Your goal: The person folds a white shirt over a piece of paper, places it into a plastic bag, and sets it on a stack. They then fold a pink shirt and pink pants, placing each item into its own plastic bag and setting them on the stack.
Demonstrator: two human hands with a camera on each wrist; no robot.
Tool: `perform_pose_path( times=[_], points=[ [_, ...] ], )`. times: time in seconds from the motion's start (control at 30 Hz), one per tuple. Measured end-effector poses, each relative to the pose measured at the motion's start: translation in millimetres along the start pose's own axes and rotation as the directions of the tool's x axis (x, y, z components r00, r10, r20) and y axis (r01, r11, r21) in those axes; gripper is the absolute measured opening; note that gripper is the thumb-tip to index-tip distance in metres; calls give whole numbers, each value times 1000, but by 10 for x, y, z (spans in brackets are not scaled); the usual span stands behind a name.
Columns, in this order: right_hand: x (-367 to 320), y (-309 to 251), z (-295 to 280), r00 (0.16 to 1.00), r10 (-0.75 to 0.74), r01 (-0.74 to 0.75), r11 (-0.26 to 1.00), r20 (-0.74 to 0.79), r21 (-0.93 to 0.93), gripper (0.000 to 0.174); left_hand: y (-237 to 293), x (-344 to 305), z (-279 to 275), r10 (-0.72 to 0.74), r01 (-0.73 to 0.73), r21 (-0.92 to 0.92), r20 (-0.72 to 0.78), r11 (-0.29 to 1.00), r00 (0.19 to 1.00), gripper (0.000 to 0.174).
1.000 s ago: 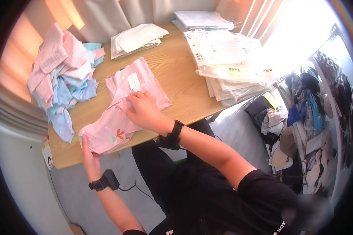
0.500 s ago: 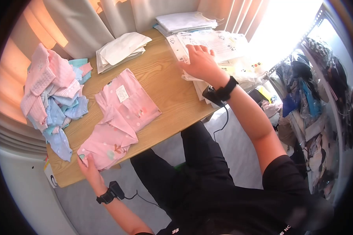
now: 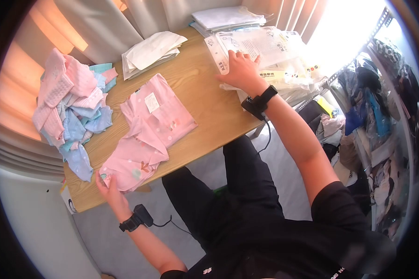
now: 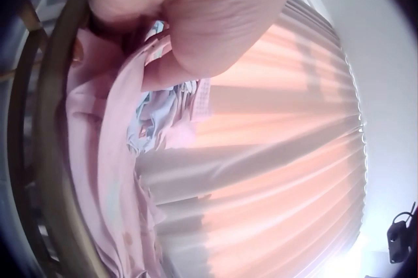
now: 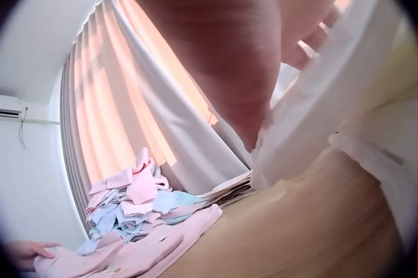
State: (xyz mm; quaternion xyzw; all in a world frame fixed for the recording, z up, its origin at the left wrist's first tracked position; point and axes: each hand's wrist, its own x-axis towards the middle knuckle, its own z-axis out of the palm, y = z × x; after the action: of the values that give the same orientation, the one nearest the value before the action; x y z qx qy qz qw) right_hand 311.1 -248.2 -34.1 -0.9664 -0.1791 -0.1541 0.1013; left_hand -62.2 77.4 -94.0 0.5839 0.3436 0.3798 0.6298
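Note:
A pink printed garment [image 3: 176, 114], partly folded with a white label [image 3: 151, 102] on it, lies on the wooden table. My left hand [image 3: 115, 197] pinches its near left end by the table's front edge. In the left wrist view, the pink cloth [image 4: 98, 128] hangs in folds beneath the thumb and fingers. My right hand [image 3: 243, 73] is at the left edge of a stack of printed translucent plastic bags [image 3: 284, 51]. In the right wrist view, a whitish bag [image 5: 320, 108] rises from the table between its thumb and fingers.
Pink and blue clothes [image 3: 74, 109] are heaped at the table's left. White flat packets [image 3: 153, 52] lie along the curtain, with another stack [image 3: 228, 19] at the far right. A rack of clothes [image 3: 365, 125] stands beyond the table's right side.
My right hand has left the pink garment, crossed to the plastic bags on the right and taken a bag's edge. The left hand keeps its pinch on the garment's end.

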Motion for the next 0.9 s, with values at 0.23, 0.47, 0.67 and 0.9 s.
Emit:
perform_pose_path(
  times=[0.23, 0.47, 0.67, 0.9],
  points=[
    [20, 91, 7, 997, 34, -17, 970, -66, 244, 45, -91, 130, -206, -144, 151, -164, 54, 975, 988, 50],
    [-187, -55, -405, 715, -54, 382, 865, -697, 325, 43, 11, -63, -19, 244, -229, 115, -136, 967, 960, 49],
    [-1426, -1102, -853, 946, -1, 311, -287, -325, 906, 38, 675, -1116, 670, 107, 3, -288, 367, 958, 924, 60],
    [-2571, -1937, -340, 830, -329, -499, -800, 451, 334, 45, 546, -1456, 802, -56, 167, -489, 233, 856, 971, 60]
  ],
)
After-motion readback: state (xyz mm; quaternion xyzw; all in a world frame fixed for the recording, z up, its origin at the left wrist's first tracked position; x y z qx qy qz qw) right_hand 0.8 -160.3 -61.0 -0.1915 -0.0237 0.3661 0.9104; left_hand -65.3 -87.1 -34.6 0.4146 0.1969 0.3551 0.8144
